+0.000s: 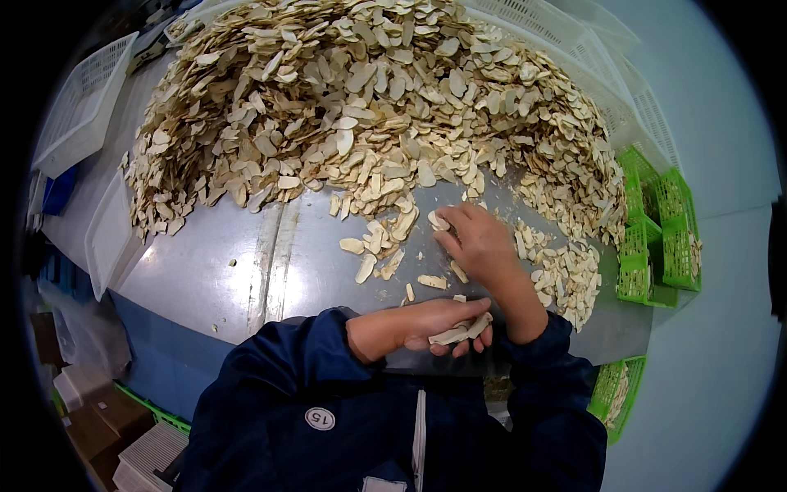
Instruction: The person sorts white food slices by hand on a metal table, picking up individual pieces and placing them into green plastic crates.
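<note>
Several pale dried slices [460, 332], perhaps of root or mushroom, lie in my left hand [439, 323], which is cupped near the table's front edge. My right hand [482, 243] reaches over the metal table [203, 283], its thumb and fingers around a slice [438, 220] at the table surface. Between the hands are a few loose pieces [432, 281]. Left of my right hand is a small scatter of slices [375, 243]. A large heap of the same slices [369, 92] rises behind, and a lower pile of small pieces [569, 280] spreads to the right.
White perforated crates [86, 101] stand at the left and along the back right [590, 49]. A white tray [109, 237] leans at the left edge. Green baskets [639, 261] holding slices hang at the right, another [618, 393] lower down. Cardboard boxes [98, 424] sit lower left.
</note>
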A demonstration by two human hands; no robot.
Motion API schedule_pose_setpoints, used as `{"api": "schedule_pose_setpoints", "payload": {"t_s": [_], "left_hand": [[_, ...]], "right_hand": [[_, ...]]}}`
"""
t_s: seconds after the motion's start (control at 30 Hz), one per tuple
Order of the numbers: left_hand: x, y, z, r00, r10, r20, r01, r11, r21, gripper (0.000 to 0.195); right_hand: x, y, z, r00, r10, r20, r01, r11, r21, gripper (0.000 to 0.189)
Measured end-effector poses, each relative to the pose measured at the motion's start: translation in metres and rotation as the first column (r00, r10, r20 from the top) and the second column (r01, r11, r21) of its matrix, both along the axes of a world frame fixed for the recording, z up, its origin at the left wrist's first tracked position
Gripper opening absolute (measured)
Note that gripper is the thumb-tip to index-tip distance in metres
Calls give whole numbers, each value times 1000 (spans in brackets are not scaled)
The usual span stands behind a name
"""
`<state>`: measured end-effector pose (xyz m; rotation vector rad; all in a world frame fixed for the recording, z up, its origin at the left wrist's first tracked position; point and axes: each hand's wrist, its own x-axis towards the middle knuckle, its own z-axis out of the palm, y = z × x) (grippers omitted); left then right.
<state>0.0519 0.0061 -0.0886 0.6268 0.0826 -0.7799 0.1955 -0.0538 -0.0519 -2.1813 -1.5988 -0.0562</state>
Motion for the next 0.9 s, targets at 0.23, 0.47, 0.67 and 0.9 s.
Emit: {"api": "schedule_pose_setpoints", "payload": {"t_s": [0.23, 0.47, 0.67, 0.9], "left_hand": [[-4, 2, 4, 1000, 24, 1, -24, 999, -42, 38], [-4, 1, -3, 999, 22, 38, -18, 994, -108, 13], [-2, 3, -5, 995, 96, 14, -92, 982, -164, 26], [-1, -1, -5, 976, 213, -40, -216, 958, -189, 31]], "right_hand": [[4, -30, 5, 873, -229, -430, 192, 973, -128, 21], [34, -20, -2, 995, -87, -57, 96, 981, 169, 19], [24, -24, -3, 993, -107, 52, 107, 994, 11, 18], [27, -38, -7, 948, -264, -178, 283, 954, 94, 17]]}}
